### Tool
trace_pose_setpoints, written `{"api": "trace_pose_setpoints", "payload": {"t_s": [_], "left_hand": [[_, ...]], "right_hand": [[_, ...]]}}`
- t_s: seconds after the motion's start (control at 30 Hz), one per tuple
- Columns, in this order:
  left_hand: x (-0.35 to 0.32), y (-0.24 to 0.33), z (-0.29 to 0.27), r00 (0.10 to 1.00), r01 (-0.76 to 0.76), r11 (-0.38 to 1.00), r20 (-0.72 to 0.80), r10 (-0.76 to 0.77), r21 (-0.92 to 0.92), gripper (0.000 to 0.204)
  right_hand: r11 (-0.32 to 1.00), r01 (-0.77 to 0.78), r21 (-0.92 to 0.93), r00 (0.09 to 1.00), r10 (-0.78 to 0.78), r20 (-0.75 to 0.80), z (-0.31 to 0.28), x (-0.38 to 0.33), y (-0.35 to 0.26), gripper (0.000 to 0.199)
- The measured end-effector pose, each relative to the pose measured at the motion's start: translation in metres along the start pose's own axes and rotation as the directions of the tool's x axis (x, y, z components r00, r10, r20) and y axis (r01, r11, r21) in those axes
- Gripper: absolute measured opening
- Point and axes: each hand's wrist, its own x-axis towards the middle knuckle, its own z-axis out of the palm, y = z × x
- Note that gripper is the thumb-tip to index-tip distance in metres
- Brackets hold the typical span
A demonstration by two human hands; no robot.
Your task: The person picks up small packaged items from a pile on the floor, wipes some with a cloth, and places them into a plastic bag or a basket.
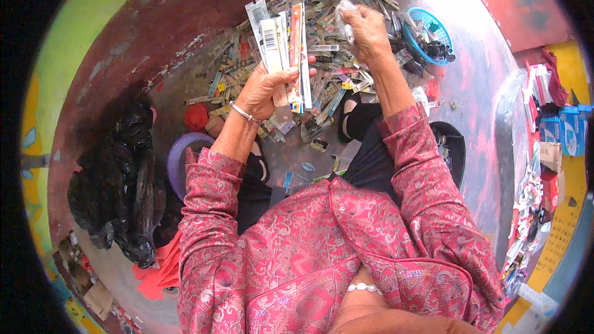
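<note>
A fanned bundle of long, slim flat packets (281,43) is gripped in my left hand (263,91), thumb across the front. The packets are white, orange and clear, and one carries a barcode. To their right, apart from them, my right hand (371,34) is raised and closed around a crumpled white cloth or wad (344,18); its exact kind I cannot make out. Below and beyond both hands spreads a large heap of similar slim packets (328,77) on the floor.
A blue plastic basket (433,21) with dark items stands right of the heap. Black plastic bags (120,185) lie at left, near a purple round rim (176,161) and red plastic (159,269). Boxes (562,131) and clutter line the right wall. A dark red wall (142,37) rises behind.
</note>
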Motion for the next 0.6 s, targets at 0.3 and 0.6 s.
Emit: {"api": "trace_pose_setpoints", "payload": {"t_s": [0.3, 0.6], "left_hand": [[0.001, -0.010, -0.009, 0.995, 0.014, 1.000, -0.100, -0.012, 0.020, 0.030], [0.007, -0.015, 0.002, 0.999, -0.017, 0.999, -0.035, 0.016, -0.033, 0.036]], "right_hand": [[0.905, -0.369, 0.211, 0.865, 0.252, 0.433, 0.032, -0.029, -0.011, 0.023], [1.000, -0.020, 0.014, 0.971, 0.016, 0.240, 0.044, -0.036, -0.014, 0.022]]}}
